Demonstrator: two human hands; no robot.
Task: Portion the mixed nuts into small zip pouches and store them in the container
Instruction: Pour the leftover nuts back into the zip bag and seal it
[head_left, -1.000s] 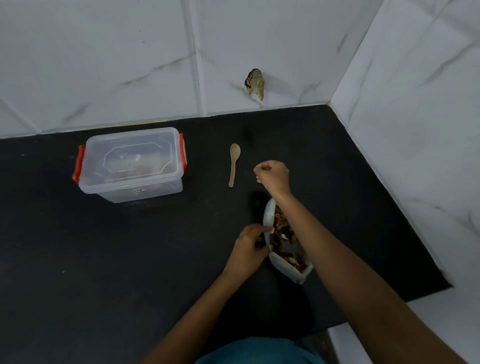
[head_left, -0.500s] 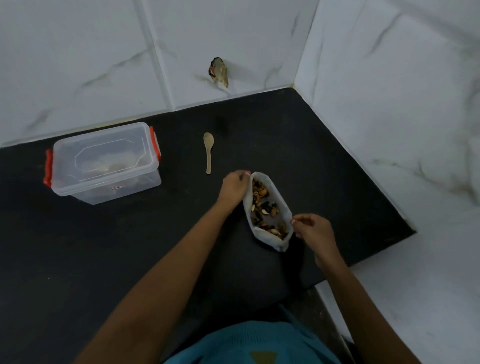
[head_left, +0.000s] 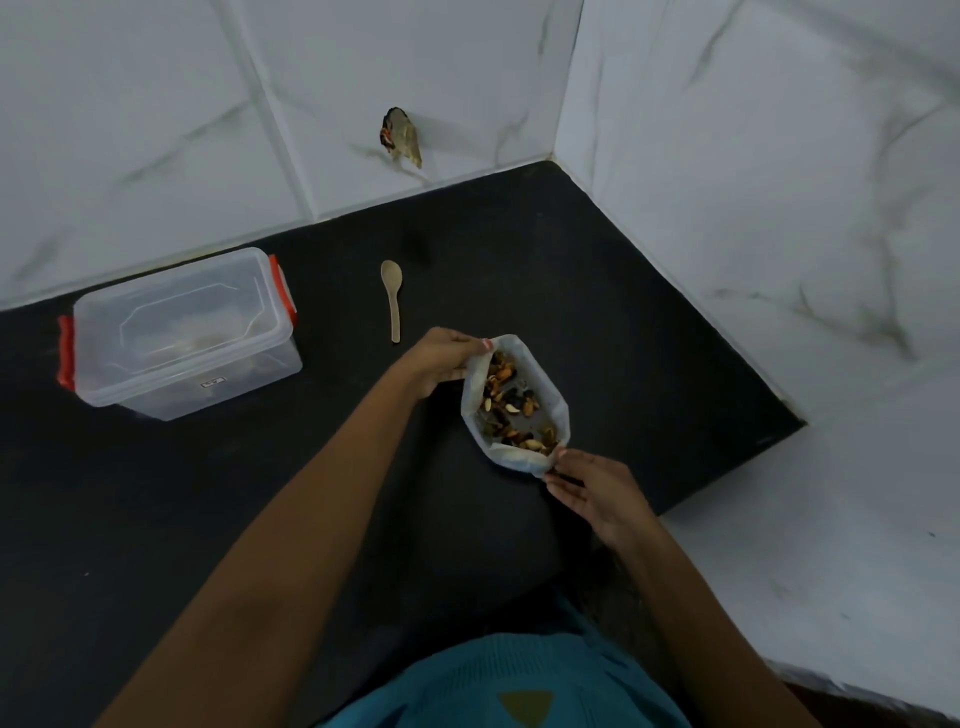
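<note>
White tiled walls (head_left: 156, 104) with faint grey veins meet in a corner ahead of me and to my right, and the black bench (head_left: 208, 519) runs under them. At the bottom edge I see the front of my teal knitted top (head_left: 519, 680). On the bench to my left, close to the back wall, stands the clear plastic container (head_left: 182, 332), its lid on and an orange-red latch at each short end; something pale lies inside, but I cannot make it out through the cloudy plastic. Well to the right of it, in front of me, the open white plastic bag (head_left: 511, 460) sits on the bench with its mouth spread wide into a long oval, and the mixed nuts (head_left: 506, 400) lie loose in its bottom, brown, dark and pale pieces together. Both hands are on this bag. My left hand (head_left: 441, 358) grips the far left part of the rim, fingers curled round the edge and the thumb laid along the top. My right hand (head_left: 592, 491) pinches the near corner of the rim between thumb and forefinger, the other fingers loosely stretched beneath. A small wooden spoon (head_left: 393, 301) lies flat between container and bag, bowl toward the wall, its handle end near my left hand but apart from it. A ragged brown scrap (head_left: 401, 136) sticks out of the back wall above the spoon.
</note>
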